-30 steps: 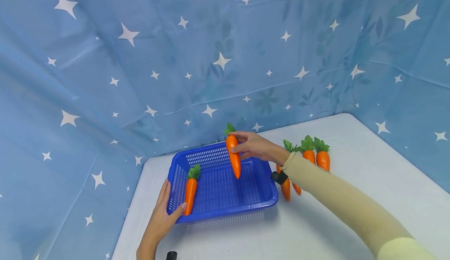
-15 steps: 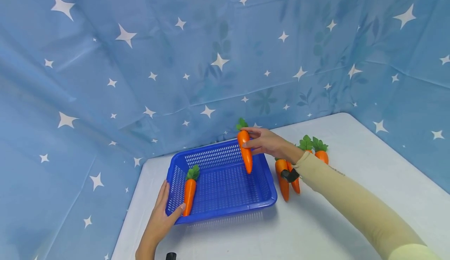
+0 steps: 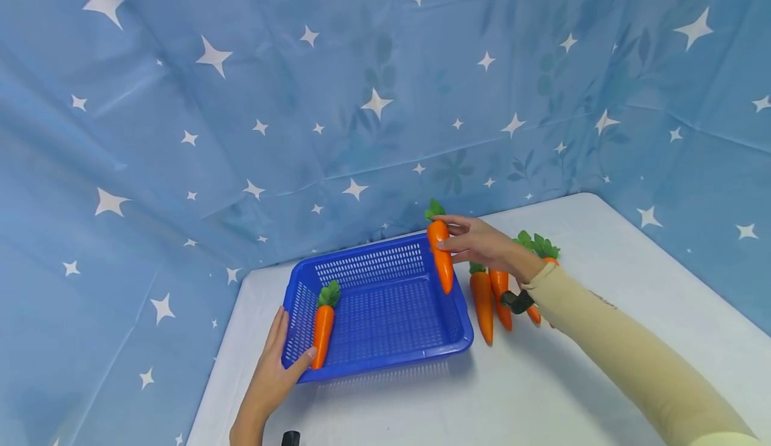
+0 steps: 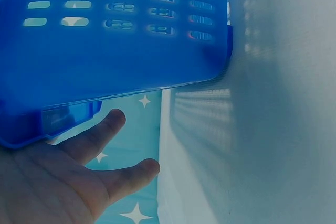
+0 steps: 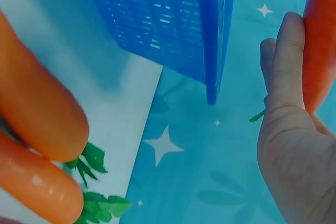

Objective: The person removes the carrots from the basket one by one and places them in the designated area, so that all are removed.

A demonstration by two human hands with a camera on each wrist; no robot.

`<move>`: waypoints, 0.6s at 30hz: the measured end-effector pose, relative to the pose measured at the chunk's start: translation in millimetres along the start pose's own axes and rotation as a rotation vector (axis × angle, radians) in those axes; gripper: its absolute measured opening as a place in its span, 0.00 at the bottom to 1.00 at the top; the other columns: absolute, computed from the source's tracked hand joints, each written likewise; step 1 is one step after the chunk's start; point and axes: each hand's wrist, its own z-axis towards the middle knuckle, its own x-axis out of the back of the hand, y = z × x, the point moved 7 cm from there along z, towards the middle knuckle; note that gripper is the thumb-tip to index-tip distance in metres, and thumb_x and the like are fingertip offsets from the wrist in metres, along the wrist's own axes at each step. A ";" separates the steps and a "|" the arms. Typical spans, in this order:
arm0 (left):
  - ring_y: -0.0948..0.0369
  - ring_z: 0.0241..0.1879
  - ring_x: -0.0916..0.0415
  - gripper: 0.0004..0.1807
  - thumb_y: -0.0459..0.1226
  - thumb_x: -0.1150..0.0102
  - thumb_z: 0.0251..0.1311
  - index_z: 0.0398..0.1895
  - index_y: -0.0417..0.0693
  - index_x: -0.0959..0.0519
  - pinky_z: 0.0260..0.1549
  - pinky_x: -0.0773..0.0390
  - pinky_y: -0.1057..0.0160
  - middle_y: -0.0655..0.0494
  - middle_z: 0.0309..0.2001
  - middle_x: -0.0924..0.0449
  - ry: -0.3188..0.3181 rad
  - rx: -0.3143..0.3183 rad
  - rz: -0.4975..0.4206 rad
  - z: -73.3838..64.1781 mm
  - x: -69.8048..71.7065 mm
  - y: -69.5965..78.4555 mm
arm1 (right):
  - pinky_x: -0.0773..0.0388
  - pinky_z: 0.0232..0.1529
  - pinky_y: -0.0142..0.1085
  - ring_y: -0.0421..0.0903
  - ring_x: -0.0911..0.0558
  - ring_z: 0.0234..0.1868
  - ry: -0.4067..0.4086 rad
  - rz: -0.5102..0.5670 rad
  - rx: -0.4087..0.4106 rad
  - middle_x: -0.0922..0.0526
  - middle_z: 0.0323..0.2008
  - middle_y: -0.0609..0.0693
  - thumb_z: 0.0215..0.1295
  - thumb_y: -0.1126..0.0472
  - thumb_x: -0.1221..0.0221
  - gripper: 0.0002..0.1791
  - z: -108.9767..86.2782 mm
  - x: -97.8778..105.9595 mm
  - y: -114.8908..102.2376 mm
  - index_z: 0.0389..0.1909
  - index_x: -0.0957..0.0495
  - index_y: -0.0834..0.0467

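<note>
My right hand (image 3: 485,242) pinches an orange carrot (image 3: 442,257) with a green leafy top, held upright over the right rim of the blue plastic basket (image 3: 385,367). In the right wrist view that carrot (image 5: 321,40) rises along the fingers at the right edge. My left hand (image 3: 269,374) rests against the basket's front left corner, thumb at the front rim and fingers along the left side. From the left wrist, these fingers (image 4: 128,179) look straight and spread below the rim. Another carrot (image 3: 322,335) lies inside the basket near its left wall.
Several more carrots (image 3: 482,302) lie on the white table (image 3: 409,412) just right of the basket, partly hidden by the right forearm. A blue cloth with white stars (image 3: 373,158) hangs behind the table and along its sides.
My right hand has moved to the right with its carrot, from above the basket's interior to its right rim. My left hand has stayed at the basket's corner.
</note>
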 end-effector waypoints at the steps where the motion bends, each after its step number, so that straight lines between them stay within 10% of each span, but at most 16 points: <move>1: 0.34 0.83 0.60 0.57 0.57 0.39 0.69 0.88 0.40 0.58 0.69 0.47 0.26 0.41 0.87 0.65 0.000 0.000 0.001 -0.1 0.4 0.1 | 0.20 0.64 0.53 0.60 0.19 0.65 0.004 0.001 -0.001 0.41 0.81 0.66 0.76 0.65 0.37 0.45 -1.1 1.9 0.1 0.86 0.48 0.60; 18: 0.34 0.83 0.60 0.56 0.56 0.39 0.69 0.88 0.40 0.57 0.69 0.48 0.26 0.42 0.88 0.66 0.003 -0.002 -0.006 0.5 1.3 1.0 | 0.25 0.68 0.56 0.56 0.16 0.64 0.086 -0.039 -0.029 0.47 0.83 0.67 0.77 0.63 0.37 0.44 -29.7 39.0 18.0 0.87 0.49 0.59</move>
